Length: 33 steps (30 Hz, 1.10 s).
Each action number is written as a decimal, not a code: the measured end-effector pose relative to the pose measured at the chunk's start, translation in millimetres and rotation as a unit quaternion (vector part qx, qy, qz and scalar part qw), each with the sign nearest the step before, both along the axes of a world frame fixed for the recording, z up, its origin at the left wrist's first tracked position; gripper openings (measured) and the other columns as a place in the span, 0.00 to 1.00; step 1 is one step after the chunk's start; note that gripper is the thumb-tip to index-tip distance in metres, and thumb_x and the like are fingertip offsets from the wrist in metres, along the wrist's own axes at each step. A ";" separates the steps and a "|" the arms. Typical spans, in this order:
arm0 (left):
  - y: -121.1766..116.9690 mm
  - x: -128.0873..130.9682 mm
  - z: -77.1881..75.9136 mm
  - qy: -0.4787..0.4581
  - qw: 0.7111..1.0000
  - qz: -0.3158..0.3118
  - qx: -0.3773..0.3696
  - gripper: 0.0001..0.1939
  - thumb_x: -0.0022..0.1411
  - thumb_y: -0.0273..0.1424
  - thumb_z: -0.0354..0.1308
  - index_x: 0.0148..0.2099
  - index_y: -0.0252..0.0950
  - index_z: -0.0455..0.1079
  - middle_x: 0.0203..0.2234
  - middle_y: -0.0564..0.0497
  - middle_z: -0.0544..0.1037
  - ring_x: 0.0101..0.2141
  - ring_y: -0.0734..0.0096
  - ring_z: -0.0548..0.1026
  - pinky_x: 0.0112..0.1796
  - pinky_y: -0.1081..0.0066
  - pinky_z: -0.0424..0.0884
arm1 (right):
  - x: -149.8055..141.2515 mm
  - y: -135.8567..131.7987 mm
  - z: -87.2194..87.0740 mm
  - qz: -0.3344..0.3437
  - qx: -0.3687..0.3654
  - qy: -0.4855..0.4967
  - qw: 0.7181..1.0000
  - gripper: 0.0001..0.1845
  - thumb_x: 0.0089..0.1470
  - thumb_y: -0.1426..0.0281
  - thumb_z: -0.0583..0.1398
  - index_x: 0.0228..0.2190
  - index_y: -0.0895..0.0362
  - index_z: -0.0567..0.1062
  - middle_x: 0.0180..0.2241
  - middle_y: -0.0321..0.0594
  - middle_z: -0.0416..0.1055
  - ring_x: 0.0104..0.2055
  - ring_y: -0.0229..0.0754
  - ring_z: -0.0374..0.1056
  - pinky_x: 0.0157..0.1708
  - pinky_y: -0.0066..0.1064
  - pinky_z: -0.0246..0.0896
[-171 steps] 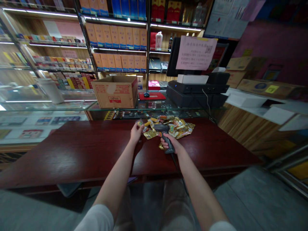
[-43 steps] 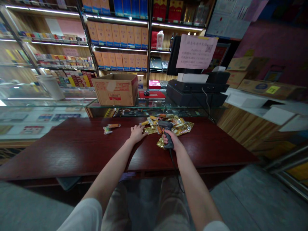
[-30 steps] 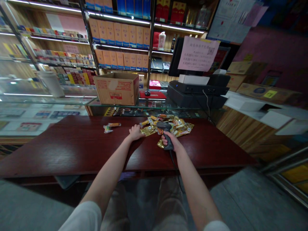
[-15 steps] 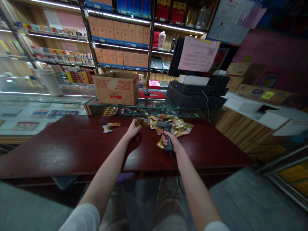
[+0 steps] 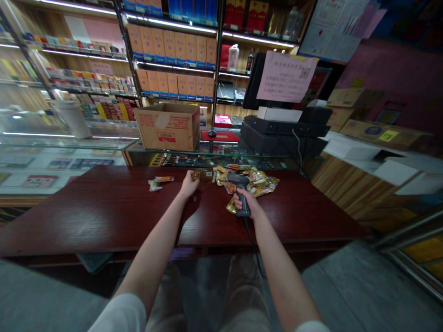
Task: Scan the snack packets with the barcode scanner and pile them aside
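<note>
My right hand point(image 5: 246, 203) is wrapped round the grip of a dark barcode scanner point(image 5: 239, 180), its head over the desk and its cable hanging down toward me. In my left hand point(image 5: 189, 184) is a small gold snack packet point(image 5: 204, 175), held by its left end, with a white label patch facing up. Several more gold and orange snack packets point(image 5: 258, 177) lie heaped behind and right of the scanner. Two small packets, one of them orange point(image 5: 164, 179), rest apart on the desk, left of my left hand.
The dark red desk point(image 5: 114, 212) stretches before me. Behind it, an open cardboard box point(image 5: 168, 129) stands on a glass counter point(image 5: 138, 146). A cash drawer point(image 5: 280, 138) and a monitor with a pink notice point(image 5: 287, 76) stand to the right. Stocked shelves point(image 5: 173, 64) line the back.
My left hand has shifted slightly left with the packet, whose label now shows more fully. The scanner in my right hand stays nearly in place.
</note>
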<state>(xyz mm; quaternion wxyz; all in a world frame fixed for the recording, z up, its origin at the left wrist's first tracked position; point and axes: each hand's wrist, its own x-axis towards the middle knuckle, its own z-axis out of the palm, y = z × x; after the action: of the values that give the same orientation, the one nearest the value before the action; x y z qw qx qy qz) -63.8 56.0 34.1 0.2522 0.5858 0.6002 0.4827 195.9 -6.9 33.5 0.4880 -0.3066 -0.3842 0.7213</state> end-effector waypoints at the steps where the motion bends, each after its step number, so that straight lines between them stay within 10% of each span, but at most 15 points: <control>1: -1.3 -5.1 3.0 0.024 0.999 0.031 0.000 0.16 0.57 0.26 0.54 0.49 0.35 0.64 0.40 0.44 0.77 0.44 0.59 0.77 0.47 0.62 0.71 | 0.2 -0.2 0.6 0.000 -0.001 0.002 1.000 0.15 0.46 0.64 0.67 0.30 0.56 0.66 0.18 0.29 0.63 0.15 0.28 0.52 0.11 0.19 0.47; 7: -17.7 -44.6 17.9 0.119 0.952 0.280 -0.020 0.27 0.61 0.25 0.48 0.62 0.28 0.59 0.52 0.30 0.73 0.54 0.44 0.72 0.53 0.49 0.67 | 1.2 -0.6 2.8 0.004 -0.023 0.014 1.000 0.14 0.48 0.64 0.66 0.31 0.56 0.67 0.18 0.28 0.62 0.15 0.28 0.52 0.11 0.19 0.47; 11: -25.7 -52.8 13.8 0.213 0.890 0.404 0.001 0.34 0.61 0.26 0.48 0.68 0.20 0.50 0.66 0.22 0.53 0.67 0.38 0.50 0.61 0.38 0.50 | 0.2 -0.5 2.5 -0.003 -0.023 0.011 1.000 0.15 0.48 0.65 0.66 0.30 0.55 0.66 0.18 0.28 0.63 0.15 0.29 0.52 0.11 0.20 0.47; 16: -20.2 -50.9 -2.5 0.335 0.922 0.191 -0.042 0.25 0.64 0.30 0.47 0.62 0.34 0.66 0.66 0.33 0.59 0.69 0.42 0.44 0.61 0.32 0.37 | -0.6 0.0 1.2 -0.003 -0.022 0.005 1.000 0.16 0.47 0.64 0.67 0.28 0.55 0.64 0.18 0.29 0.63 0.15 0.29 0.52 0.11 0.20 0.48; 21: -15.7 -57.9 -10.3 0.281 0.910 0.288 -0.099 0.27 0.65 0.40 0.49 0.59 0.26 0.69 0.67 0.23 0.54 0.67 0.24 0.40 0.53 0.21 0.40 | -0.1 0.5 -0.1 -0.003 -0.024 0.007 1.000 0.17 0.48 0.64 0.67 0.28 0.54 0.63 0.18 0.28 0.62 0.15 0.29 0.52 0.11 0.20 0.48; 24: -16.9 -52.5 -7.4 0.320 0.906 0.269 -0.062 0.25 0.66 0.39 0.50 0.56 0.26 0.71 0.67 0.25 0.53 0.69 0.30 0.38 0.57 0.26 0.35 | -0.5 0.7 -0.5 0.000 -0.021 0.002 1.000 0.17 0.47 0.63 0.68 0.29 0.54 0.64 0.18 0.28 0.62 0.14 0.29 0.52 0.11 0.20 0.48; 28: -9.0 -22.5 -5.1 0.382 0.918 0.097 0.039 0.24 0.68 0.38 0.48 0.61 0.34 0.67 0.67 0.35 0.59 0.69 0.48 0.47 0.64 0.39 0.32 | -1.4 2.0 -2.0 -0.001 -0.019 -0.001 1.000 0.17 0.46 0.63 0.68 0.29 0.55 0.65 0.17 0.27 0.62 0.14 0.29 0.52 0.11 0.20 0.47; 33: 19.9 20.0 -8.5 0.358 0.933 -0.011 -0.032 0.29 0.68 0.41 0.49 0.66 0.33 0.59 0.63 0.34 0.66 0.64 0.51 0.61 0.63 0.50 0.49 | -1.8 5.8 -6.5 -0.007 -0.031 -0.003 0.999 0.18 0.46 0.63 0.68 0.28 0.55 0.64 0.17 0.28 0.63 0.14 0.29 0.53 0.11 0.20 0.47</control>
<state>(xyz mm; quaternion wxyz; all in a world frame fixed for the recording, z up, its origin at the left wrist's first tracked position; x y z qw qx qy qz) -43.8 75.9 25.7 0.0446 0.7181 0.6594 0.2181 194.1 -1.1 27.0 0.4820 -0.3263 -0.3606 0.7288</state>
